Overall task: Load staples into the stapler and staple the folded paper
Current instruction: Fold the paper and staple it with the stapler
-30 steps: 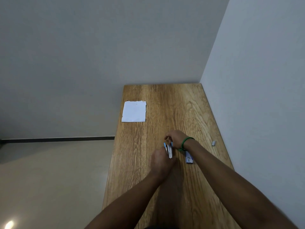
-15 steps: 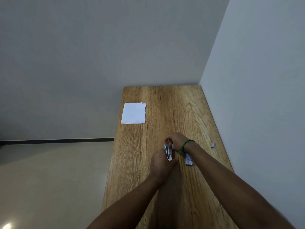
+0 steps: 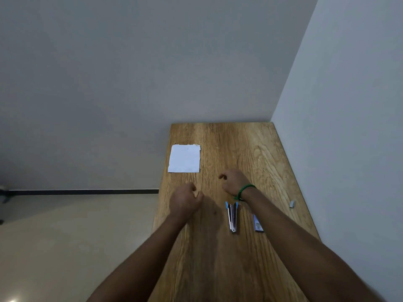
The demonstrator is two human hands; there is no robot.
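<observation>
both hands hover over the wooden counter [image 3: 246,149] and neither holds anything – the left hand [image 3: 185,200] is drawn into a loose curl with the thumb lying against the fingers, and the right hand [image 3: 232,182] hangs with its fingers loosely bent, the fingertips pointing to the left; whether either hand touches the wood cannot be told from this angle. a green bracelet [image 3: 245,190] circles the right wrist. the stapler [image 3: 232,216] lies on the counter just beneath and nearer than the right wrist, apart from both hands; its two arms are splayed in a narrow v that meets at the near end, with blue tips at the far end and bare metal showing along its length. just to its right, beside the right forearm, lies a small narrow box [image 3: 258,224] in blue and white, its print too small to read. the folded paper [image 3: 184,158] – a white, roughly square sheet – lies flat near the counter's left edge, beyond the left hand and well apart from the stapler. a small grey piece [image 3: 292,203] sits alone by the right edge, close to the wall. a pale floor shows to the left of the counter
</observation>
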